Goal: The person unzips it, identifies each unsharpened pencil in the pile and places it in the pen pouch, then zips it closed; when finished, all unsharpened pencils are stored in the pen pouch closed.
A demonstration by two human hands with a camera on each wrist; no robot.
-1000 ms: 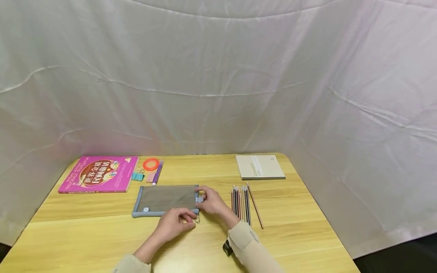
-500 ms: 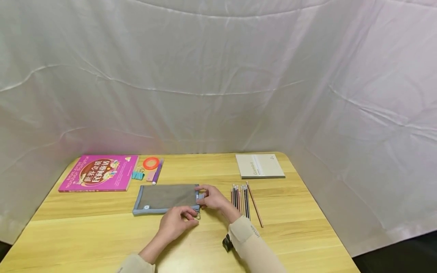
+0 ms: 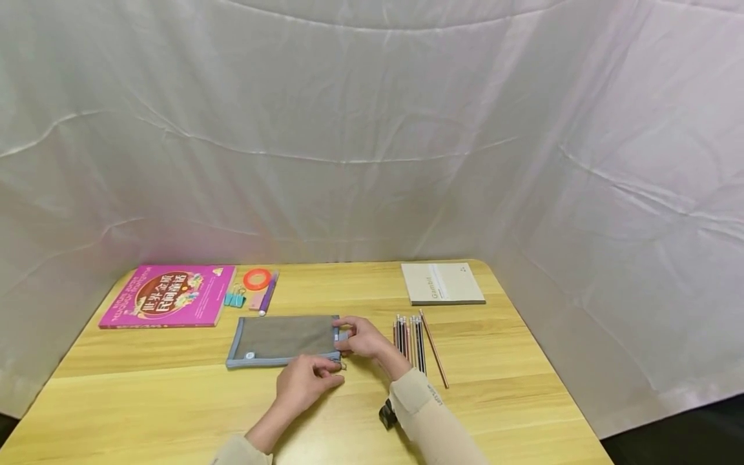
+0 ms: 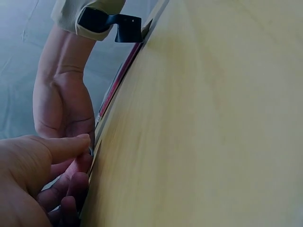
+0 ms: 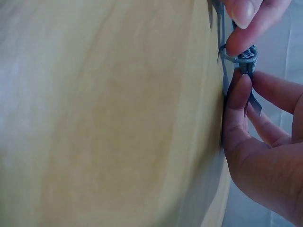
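1. Since the earlier frame, the left hand (image 3: 305, 381) has slid slightly right along the near edge of the pouch (image 3: 283, 340); the right hand (image 3: 363, 337) has stayed at the pouch's right end, and the pouch has not shifted.
2. Location: the pouch lies flat on the tabletop (image 3: 494, 394), left of the row of pencils (image 3: 411, 341) and near of the pink book (image 3: 168, 296).
3. Left grip: thumb and forefinger are closed on the metal ring (image 5: 235, 56) of the zip pull at the pouch's near right corner.
4. Right grip: thumb and fingers pinch the grey fabric tab (image 5: 249, 71) at the right end, holding it against the tabletop.
5. Orientation: the long axis of the pouch runs left to right, parallel to the near tabletop edge. The zip edge lies along the near side, and the pull sits at its right end.
6. Procedure, as judged: keep the tab pinched and taut as an anchor. Draw the ring straight left along the zip line, low and parallel to the tabletop. Avoid lifting, which would likely buckle the soft fabric and jam the slider.
7. Caution: keep the right wrist clear of the pencils, which lie just beside it.
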